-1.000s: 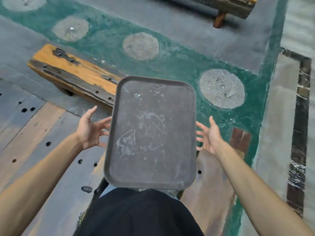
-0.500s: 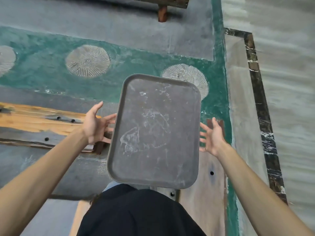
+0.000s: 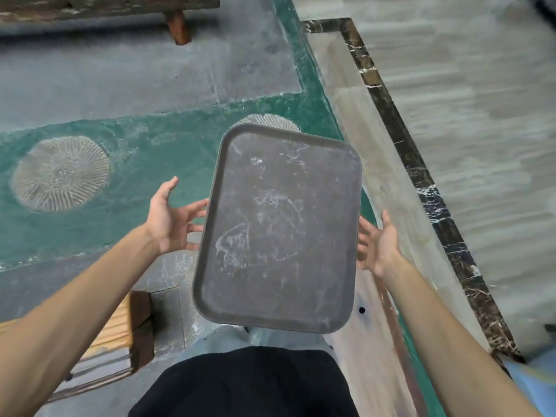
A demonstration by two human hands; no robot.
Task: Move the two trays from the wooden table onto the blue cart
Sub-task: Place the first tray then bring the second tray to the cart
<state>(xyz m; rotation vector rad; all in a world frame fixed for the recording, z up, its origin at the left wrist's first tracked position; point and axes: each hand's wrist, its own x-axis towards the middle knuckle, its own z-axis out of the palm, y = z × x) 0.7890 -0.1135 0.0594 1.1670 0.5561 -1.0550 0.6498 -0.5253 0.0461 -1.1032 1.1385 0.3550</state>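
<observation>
Grey scuffed tray w/ white marks, left hand & right hand gripping edges

dark grey tray with whitish scuffs; green floor with pale ribbed discs; dark marbled border.

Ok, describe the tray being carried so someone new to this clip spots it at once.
Look at the frame's centre, above the green floor band. Between the left hand and right hand sits the tray: a dark grey rounded rectangle with a raised rim, marked by whitish scratches and smears.
</observation>
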